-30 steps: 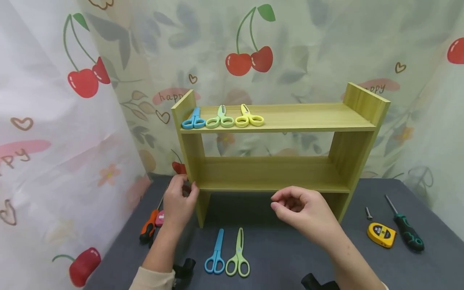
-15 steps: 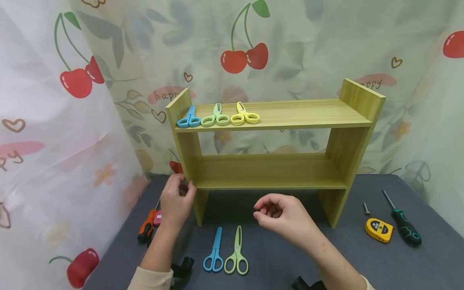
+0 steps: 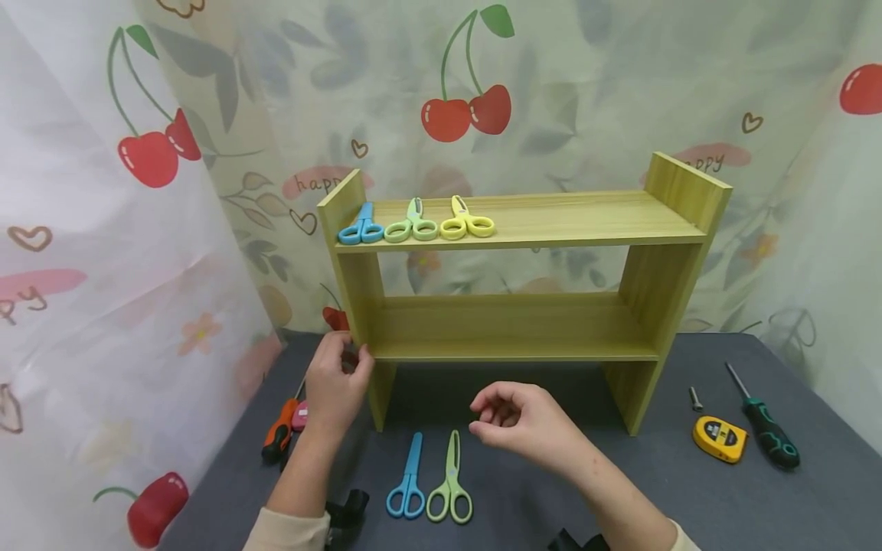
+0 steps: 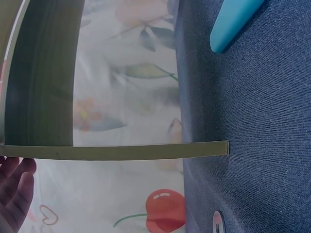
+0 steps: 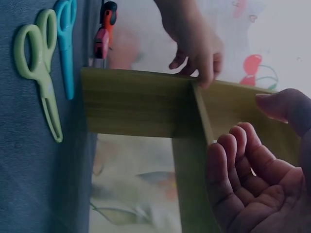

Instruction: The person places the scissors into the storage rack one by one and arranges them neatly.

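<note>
In the head view my left hand [image 3: 338, 386] is at the left side of a two-tier wooden shelf [image 3: 513, 348], fingertips touching the outer side of its side panel. The left wrist view shows those fingertips against the panel [image 4: 116, 153]. My right hand [image 3: 527, 425] hovers in front of the shelf with loosely curled fingers, holding nothing; the right wrist view shows its bare palm. Blue scissors [image 3: 411, 474] and green scissors [image 3: 452, 478] lie on the table between my forearms. Small blue scissors [image 3: 361, 229], green scissors [image 3: 412, 228] and yellow scissors [image 3: 467, 225] rest on the top board's left part.
An orange-and-black screwdriver [image 3: 279, 430] and a pink object [image 3: 300, 415] lie left of the shelf. A bolt [image 3: 696, 399], a yellow tape measure [image 3: 720, 438] and a green-and-black screwdriver [image 3: 772, 436] lie to the right. A cherry-print cloth [image 3: 586, 92] hangs behind.
My right hand has drifted left and down, away from the lower board. My left hand stays at the side panel. The scissors have not moved, and the head view has shifted slightly.
</note>
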The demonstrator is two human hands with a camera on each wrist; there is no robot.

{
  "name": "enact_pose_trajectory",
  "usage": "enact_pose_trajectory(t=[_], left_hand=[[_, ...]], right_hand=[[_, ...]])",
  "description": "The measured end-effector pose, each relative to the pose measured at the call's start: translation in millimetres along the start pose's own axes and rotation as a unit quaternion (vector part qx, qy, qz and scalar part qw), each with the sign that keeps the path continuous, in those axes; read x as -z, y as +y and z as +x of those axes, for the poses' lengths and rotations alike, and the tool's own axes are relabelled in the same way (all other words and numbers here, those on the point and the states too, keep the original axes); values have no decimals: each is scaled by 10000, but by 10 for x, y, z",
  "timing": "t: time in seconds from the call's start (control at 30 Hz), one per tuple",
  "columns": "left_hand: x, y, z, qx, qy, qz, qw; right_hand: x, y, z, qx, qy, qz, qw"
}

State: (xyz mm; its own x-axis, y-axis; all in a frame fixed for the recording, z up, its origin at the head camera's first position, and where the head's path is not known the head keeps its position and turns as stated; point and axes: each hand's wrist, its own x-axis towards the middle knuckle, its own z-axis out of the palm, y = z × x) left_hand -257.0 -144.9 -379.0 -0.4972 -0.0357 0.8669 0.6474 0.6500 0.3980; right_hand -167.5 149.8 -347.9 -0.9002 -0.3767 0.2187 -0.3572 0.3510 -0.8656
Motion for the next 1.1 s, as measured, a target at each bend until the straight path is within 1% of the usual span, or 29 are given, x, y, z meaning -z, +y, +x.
enact_pose_trajectory(t=[0.13,0.37,0.53,0.67,0.83,1.1], left_hand=[[-10,3,2,29,-29,14,10000],[-10,2,-6,207,-153,-19,9997],[1,5,-6,273,-176,-7,9995],[10,7,-5,306,-184,13,9994],[16,15,-3,310,-201,56,9993],[14,18,-4,344,-215,43,9992]], right_hand=[[-29,99,28,33,-202,13,9998],[-93,254,82,-73,-574,64,9983],[-145,328,114,-63,-781,-4,9969],[-183,376,135,-163,-945,-30,9954],[-226,450,147,-270,-1134,99,9931],[-295,585,146,-311,-1522,353,9872]])
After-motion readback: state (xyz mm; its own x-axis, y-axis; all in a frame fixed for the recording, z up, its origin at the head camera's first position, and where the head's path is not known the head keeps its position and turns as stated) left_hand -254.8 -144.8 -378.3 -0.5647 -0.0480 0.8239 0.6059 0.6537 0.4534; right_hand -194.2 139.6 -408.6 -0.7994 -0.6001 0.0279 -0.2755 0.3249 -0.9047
